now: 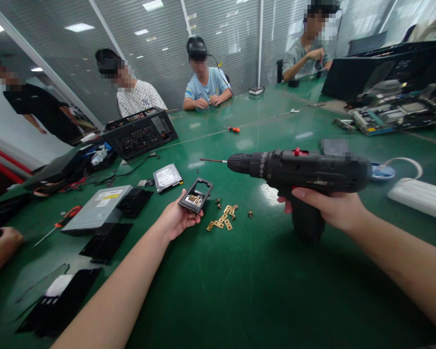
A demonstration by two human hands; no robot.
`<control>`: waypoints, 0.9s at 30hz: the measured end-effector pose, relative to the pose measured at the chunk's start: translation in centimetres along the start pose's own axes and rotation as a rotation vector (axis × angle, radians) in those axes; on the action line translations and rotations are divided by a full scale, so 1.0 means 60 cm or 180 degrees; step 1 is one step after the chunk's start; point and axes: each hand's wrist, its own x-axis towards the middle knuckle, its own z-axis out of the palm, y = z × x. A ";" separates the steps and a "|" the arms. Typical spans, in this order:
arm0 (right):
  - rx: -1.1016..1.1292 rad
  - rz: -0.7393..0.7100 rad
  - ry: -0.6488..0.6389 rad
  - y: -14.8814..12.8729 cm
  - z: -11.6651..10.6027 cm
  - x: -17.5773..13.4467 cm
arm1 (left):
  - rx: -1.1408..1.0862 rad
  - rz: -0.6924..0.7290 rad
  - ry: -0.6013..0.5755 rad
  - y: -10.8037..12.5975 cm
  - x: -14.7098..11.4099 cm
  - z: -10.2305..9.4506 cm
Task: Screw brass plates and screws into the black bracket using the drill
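Observation:
My left hand [179,218] grips a small black rectangular frame [210,188] with an open window, its fingers under and around the lower edge. Brass-coloured parts show in that window. A black cordless drill [305,169] is in my right hand [334,208], fingers wrapped round the handle. Its long thin bit [212,160] points left, above and beyond the frame and apart from it. Several small brass plates [223,218] lie on the green table just right of the frame, with a few screws [250,214] beside them.
On the left lie a hard drive [167,178], a silver optical drive [98,208], an orange screwdriver [70,216] and black panels [69,300]. Another person's hand [2,247] is at the left edge. A white power strip [421,198] lies right. Circuit boards [385,116] are piled behind; people sit across the table.

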 end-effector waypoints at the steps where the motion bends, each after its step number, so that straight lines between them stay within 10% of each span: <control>1: -0.0016 -0.0012 -0.0018 0.001 0.000 0.000 | -0.0115 0.0061 -0.0057 -0.001 -0.001 0.000; 13: -0.0054 -0.0060 -0.0059 0.009 -0.005 -0.002 | -0.1114 0.0358 -0.0860 0.008 -0.037 0.018; 27: -0.0081 0.0097 0.0086 0.010 -0.008 -0.004 | 0.0148 0.1412 -0.0225 -0.013 -0.063 0.067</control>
